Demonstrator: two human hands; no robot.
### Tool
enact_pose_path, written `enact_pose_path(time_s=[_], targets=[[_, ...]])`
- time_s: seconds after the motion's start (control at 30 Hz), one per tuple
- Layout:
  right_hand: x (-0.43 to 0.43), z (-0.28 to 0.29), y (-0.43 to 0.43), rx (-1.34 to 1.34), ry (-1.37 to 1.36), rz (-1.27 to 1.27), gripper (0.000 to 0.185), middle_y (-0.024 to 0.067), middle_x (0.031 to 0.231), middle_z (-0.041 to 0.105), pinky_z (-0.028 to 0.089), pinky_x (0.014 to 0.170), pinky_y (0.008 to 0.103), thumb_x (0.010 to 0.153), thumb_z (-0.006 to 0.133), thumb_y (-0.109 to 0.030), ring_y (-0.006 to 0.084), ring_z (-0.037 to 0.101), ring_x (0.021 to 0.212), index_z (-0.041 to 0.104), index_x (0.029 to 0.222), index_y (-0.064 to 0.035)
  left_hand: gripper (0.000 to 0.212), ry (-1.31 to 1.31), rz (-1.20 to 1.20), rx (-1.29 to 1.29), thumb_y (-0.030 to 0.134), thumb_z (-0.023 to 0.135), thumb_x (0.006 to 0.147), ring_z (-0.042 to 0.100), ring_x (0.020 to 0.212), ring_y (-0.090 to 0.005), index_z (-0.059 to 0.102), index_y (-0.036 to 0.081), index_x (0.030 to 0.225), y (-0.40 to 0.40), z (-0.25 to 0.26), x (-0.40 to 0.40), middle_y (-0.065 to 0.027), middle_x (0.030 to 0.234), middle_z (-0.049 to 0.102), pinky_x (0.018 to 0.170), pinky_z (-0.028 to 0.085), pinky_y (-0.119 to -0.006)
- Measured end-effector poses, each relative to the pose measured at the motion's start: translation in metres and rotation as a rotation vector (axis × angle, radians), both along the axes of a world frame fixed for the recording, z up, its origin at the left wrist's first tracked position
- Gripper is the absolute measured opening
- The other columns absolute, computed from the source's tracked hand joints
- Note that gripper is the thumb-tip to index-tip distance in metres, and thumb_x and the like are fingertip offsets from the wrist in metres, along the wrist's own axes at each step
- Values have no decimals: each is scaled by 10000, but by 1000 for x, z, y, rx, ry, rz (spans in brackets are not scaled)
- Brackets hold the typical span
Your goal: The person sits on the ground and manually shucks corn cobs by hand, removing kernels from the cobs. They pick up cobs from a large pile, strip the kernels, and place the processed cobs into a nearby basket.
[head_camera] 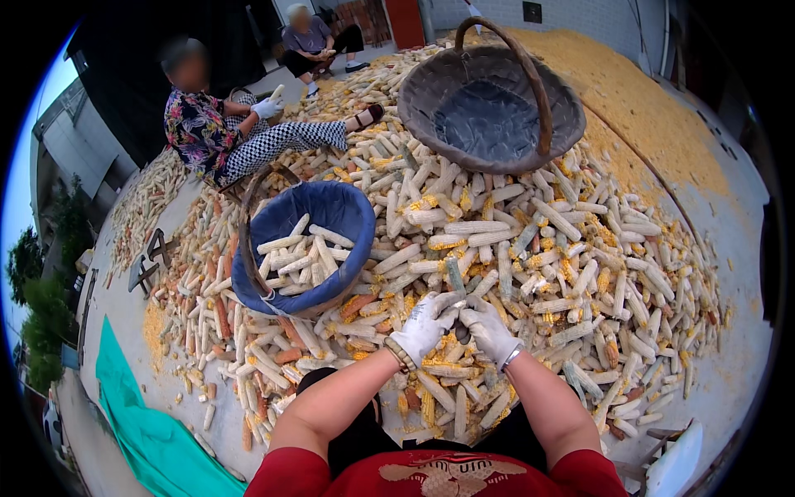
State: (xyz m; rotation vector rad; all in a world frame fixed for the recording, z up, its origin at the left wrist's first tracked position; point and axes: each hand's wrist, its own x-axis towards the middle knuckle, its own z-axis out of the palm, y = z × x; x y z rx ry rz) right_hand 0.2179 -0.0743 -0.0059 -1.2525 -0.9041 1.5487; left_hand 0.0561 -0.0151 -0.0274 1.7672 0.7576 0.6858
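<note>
Both my hands wear whitish work gloves and meet in front of me, low over a wide heap of corn cobs [490, 233]. My left hand [428, 323] has its fingers bent around a small, mostly hidden piece, pale on top and dark below. From the other side my right hand [487, 326] touches the same spot; its grip is partly hidden. Just above the fingertips lies a greyish cob [454, 274]. Many cobs are stripped, while others keep patches of yellow kernels. A blue-lined basket [363, 248] with a wooden handle holds stripped cobs, up and left of my hands.
A large dark woven basket [410, 118] with an arched handle sits on the heap's far side. Loose kernels [652, 118] are piled behind it. One person [205, 133] sits at the left holding a cob, another [310, 43] farther back. Green sheeting [143, 428] lies lower left.
</note>
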Motion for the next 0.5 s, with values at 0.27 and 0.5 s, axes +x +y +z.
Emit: enact_pose_path(time_s=[0.27,0.5], targets=[[0,-11,7,46,-98,74,136,34,845,593,461,611,253,882,501,-132,91,516,670,533,965,-29,380,-175,69,-777,185,510,998,652,785,-156,496,-6,1326,0,37,-9,-98,976,670,719,551,-263],[16,4,3,15,78,58,241,58,869,645,504,641,246,958,511,-235,107,603,735,568,1077,-33,384,-215,131,-705,215,499,1010,658,812,-166,476,-22,1312,-2,42,-5,-122,976,665,747,548,-261]])
